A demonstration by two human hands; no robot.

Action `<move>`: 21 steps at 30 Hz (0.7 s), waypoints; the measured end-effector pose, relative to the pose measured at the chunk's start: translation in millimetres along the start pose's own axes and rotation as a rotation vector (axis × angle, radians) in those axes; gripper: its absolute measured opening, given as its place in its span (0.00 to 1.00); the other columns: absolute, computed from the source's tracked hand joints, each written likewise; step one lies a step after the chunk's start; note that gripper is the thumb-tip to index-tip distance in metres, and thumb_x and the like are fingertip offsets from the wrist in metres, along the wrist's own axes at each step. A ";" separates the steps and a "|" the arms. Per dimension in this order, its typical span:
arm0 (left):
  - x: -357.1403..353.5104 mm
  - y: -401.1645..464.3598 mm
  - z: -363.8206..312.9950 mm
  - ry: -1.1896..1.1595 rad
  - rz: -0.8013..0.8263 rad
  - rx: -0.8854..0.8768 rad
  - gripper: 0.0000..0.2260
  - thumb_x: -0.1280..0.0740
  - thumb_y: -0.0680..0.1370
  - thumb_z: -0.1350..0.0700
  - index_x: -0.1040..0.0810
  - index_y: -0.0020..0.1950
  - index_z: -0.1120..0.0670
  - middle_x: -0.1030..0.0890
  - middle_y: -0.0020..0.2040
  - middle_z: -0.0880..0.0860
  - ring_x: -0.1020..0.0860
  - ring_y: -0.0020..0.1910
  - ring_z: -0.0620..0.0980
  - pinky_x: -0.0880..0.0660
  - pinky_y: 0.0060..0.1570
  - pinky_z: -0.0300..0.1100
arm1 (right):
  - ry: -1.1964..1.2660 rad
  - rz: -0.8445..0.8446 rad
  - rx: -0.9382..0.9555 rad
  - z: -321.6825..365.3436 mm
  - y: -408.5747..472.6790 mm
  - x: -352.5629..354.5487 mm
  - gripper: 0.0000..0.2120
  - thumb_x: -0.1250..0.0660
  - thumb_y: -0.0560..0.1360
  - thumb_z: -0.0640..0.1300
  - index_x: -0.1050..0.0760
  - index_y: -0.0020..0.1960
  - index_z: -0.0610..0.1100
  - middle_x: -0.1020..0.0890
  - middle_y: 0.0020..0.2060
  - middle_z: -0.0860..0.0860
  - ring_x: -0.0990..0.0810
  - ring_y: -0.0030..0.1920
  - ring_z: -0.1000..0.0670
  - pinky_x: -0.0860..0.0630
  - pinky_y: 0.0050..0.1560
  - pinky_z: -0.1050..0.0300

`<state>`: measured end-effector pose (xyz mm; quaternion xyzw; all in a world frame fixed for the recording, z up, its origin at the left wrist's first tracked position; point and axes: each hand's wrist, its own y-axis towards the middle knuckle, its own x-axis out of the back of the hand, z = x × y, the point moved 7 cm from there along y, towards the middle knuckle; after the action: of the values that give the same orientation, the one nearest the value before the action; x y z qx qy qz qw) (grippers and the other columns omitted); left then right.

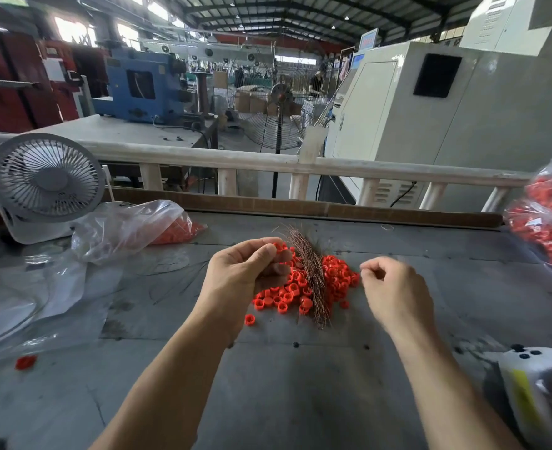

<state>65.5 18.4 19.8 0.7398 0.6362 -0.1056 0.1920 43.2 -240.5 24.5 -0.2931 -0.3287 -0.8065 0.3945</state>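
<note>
Head view looks down on a grey tabletop (300, 384), where a loose pile of small red-orange plastic ring caps (338, 274) lies in the middle with a bundle of thin copper-coloured wires (312, 277) laid across it. The left hand (245, 274) hovers over the pile's left side, its fingers (261, 251) curled round one or more caps held at the tips. The right hand (393, 289) hangs just right of the pile, fingers curled, thumb and forefinger drawn together. It is blurred, so I cannot tell whether a wire sits in that pinch.

The caps look light, stiff and smooth, and likely to roll or skitter away. Each is probably best pinched across its rim between thumb and forefinger. The wires look fine, springy and easily kinked. A single strand would best be taken near one end and drawn out lengthwise from the bundle.
</note>
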 end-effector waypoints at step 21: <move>1.2 -2.5 0.7 0.067 -0.009 0.007 0.08 0.33 0.83 0.60 0.15 0.56 0.58 0.13 0.51 0.60 0.17 0.42 0.52 0.19 0.42 0.42 | -0.301 0.260 -0.086 -0.1 -7.2 -26.3 0.15 0.22 0.71 0.58 0.18 0.43 0.46 0.15 0.41 0.49 0.18 0.44 0.43 0.27 0.42 0.56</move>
<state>63.3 19.5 18.4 0.7406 0.6452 -0.0839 0.1677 50.8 -225.5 3.0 -0.4669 -0.3085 -0.7091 0.4289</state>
